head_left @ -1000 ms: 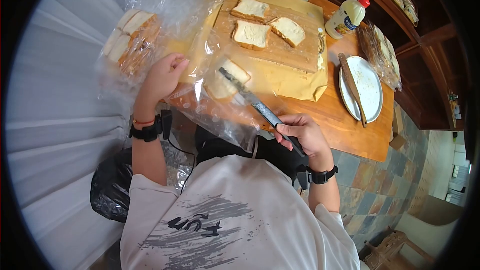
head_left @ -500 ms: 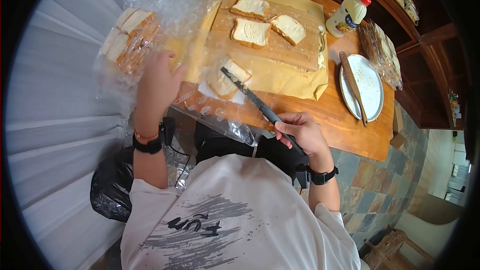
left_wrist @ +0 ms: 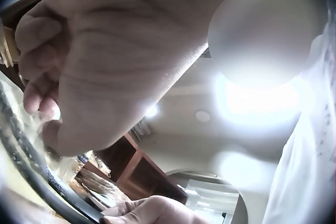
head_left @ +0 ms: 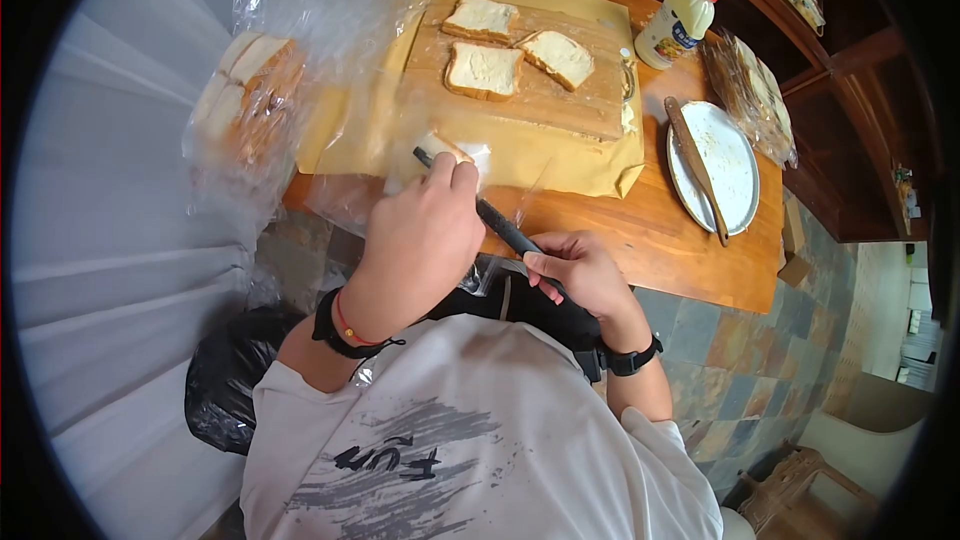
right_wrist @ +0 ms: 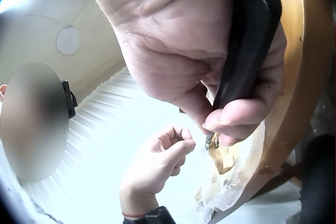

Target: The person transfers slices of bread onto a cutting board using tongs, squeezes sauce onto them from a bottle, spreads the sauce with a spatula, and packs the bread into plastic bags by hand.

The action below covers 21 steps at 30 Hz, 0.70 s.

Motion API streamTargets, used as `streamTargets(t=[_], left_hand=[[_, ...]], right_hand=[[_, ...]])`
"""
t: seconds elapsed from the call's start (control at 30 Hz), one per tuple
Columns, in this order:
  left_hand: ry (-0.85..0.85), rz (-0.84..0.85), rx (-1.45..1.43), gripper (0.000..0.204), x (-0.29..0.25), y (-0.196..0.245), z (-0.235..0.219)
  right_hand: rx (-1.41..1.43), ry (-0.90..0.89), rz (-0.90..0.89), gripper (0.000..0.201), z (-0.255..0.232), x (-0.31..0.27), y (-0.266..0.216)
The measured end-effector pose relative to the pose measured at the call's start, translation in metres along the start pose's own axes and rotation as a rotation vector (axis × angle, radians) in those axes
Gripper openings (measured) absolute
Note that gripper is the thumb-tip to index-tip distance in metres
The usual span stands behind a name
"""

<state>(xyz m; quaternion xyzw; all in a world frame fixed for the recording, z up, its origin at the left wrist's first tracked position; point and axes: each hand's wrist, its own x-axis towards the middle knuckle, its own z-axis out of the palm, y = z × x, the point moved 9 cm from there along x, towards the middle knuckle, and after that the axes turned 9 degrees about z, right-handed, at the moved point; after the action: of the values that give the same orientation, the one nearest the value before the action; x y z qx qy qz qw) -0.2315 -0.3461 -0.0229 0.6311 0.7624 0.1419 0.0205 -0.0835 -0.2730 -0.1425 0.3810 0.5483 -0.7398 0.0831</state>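
My right hand (head_left: 585,275) grips the black handle of a long, dark-bladed knife (head_left: 508,230), seen close in the right wrist view. Its blade runs up and left, bearing pale specks, with the tip beside a bread slice (head_left: 452,146). Over the middle of the blade, my left hand (head_left: 425,240) has bent fingers pointing down and hides part of the blade and slice. Whether its fingertips pinch the blade, I cannot tell. Beyond, several cream-spread slices, one of them a nearer slice (head_left: 484,70), lie on a wooden board (head_left: 575,118).
Bagged bread (head_left: 245,90) stands at the left. A wooden spatula (head_left: 698,165) lies across a white plate (head_left: 738,175) at the right, near a red-capped bottle (head_left: 675,30) and another bread bag (head_left: 750,90). Brown paper (head_left: 600,168) lies under the board.
My left hand has moved from the plastic bag at the left across to the knife blade, over the slice. My right hand keeps its grip on the knife.
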Motion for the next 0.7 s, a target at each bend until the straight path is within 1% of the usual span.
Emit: streamTargets(t=[0.07, 0.1, 0.17, 0.27, 0.3, 0.37, 0.43, 0.47, 0.53, 0.67, 0.7], left_hand=[[0.096, 0.001, 0.113, 0.017, 0.000, -0.005, -0.005], [0.096, 0.000, 0.115, 0.017, 0.002, -0.006, -0.006], [0.209, -0.039, 0.092, 0.009, 0.004, -0.009, -0.021], [0.222, 0.003, 0.048, 0.007, 0.005, -0.007, -0.031], [0.221, 0.003, 0.049, 0.007, 0.004, -0.007, -0.032], [0.159, 0.084, -0.045, 0.006, 0.001, 0.002, -0.027], [0.133, 0.097, -0.065, 0.006, -0.002, 0.005, -0.021], [0.108, 0.109, -0.087, 0.006, -0.003, 0.007, -0.017], [0.103, 0.091, -0.078, 0.007, -0.004, 0.006, -0.016], [0.069, 0.036, -0.107, 0.007, -0.008, 0.002, -0.012], [0.069, 0.037, -0.107, 0.007, -0.009, 0.002, -0.012]], right_hand=[[-0.018, -0.004, 0.002, 0.023, 0.001, -0.001, 0.002], [-0.042, -0.019, -0.018, 0.023, 0.003, -0.002, -0.001], [-0.069, -0.039, -0.040, 0.024, 0.006, -0.003, -0.004], [-0.118, -0.062, -0.078, 0.023, 0.010, -0.005, -0.009], [-0.171, -0.027, -0.113, 0.022, 0.010, -0.008, -0.017], [-0.223, 0.008, -0.149, 0.021, 0.014, -0.012, -0.024], [-0.466, 0.239, -0.266, 0.018, 0.009, -0.020, -0.038], [-0.466, 0.239, -0.266, 0.018, 0.013, -0.023, -0.042], [-0.603, 0.356, -0.333, 0.023, 0.015, -0.034, -0.059], [-0.669, 0.370, -0.315, 0.025, 0.019, -0.033, -0.061], [-0.676, 0.414, -0.383, 0.024, 0.019, -0.034, -0.064]])
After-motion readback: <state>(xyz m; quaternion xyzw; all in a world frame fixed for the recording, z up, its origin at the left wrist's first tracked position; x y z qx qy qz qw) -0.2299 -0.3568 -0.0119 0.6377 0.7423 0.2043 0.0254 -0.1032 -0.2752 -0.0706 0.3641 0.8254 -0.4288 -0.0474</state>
